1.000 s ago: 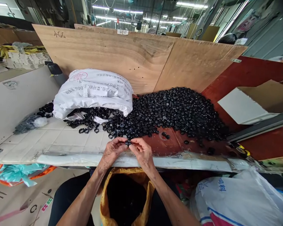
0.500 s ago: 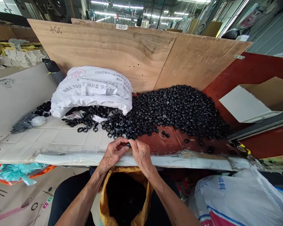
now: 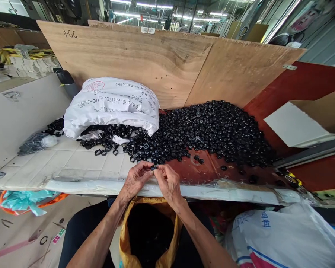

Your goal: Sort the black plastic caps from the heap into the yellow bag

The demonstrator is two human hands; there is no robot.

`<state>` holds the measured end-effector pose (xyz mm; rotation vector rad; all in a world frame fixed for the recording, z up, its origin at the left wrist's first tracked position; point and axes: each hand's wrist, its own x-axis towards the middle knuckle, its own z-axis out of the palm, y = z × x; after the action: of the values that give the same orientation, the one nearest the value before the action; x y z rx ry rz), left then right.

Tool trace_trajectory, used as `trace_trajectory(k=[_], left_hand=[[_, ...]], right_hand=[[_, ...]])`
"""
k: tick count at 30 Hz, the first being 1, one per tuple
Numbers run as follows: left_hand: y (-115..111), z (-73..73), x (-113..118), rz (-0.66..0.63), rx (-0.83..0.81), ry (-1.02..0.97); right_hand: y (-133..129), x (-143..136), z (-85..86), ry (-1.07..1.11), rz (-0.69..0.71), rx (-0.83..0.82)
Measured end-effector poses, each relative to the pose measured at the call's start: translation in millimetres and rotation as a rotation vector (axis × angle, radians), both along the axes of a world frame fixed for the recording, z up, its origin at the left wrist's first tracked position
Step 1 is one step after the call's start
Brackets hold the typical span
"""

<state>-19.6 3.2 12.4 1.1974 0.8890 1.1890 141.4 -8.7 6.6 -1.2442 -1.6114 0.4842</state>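
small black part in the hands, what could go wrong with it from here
The small black part is pinched between the left hand and right hand, so a slip might drop it into the open yellow bag below, whose inside is dark.

If it springs forward, it could get lost among the similar-looking pieces in the black pile.

The hands work close to the table's front edge, so it might also fall to the floor.

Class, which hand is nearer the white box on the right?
Right. The right hand is left of the white box, lower in view; the left hand is farther left.
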Motion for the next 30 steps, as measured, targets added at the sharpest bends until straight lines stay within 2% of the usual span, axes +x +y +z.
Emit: trace_trajectory(k=[7, 10, 13, 16, 18, 21, 25, 30], left_hand=[[-2, 3.1, -1, 0.016, -0.047, -0.006], [-2, 5.1, -2, -0.008, -0.044, -0.009], [-2, 7.7, -3, -0.034, -0.049, -0.017], [-6, 11.5, -4, -0.072, -0.057, -0.010], [-10, 13.2, -4, -0.092, -0.067, -0.004], [-21, 11.6, -3, -0.056, -0.099, -0.011], [-36, 3.9, -3, -0.017, -0.139, -0.004], [-50, 3.4, -6, 0.011, -0.097, 0.044]], right_hand=[[-4, 4, 6.2, 0.032, 0.039, -0.029], [-3, 7, 5.5, 0.024, 0.085, -0.029], [-5, 6, 5.8, 0.025, 0.036, -0.047], [-9, 4, 8.1, 0.032, 0.055, 0.011], [-14, 2, 9.1, 0.029, 0.061, 0.016], [-23, 1, 8.1, 0.064, 0.037, -0.054], [-35, 0, 5.2, 0.029, 0.109, -0.003], [-46, 0, 11.2, 0.123, 0.080, -0.157]])
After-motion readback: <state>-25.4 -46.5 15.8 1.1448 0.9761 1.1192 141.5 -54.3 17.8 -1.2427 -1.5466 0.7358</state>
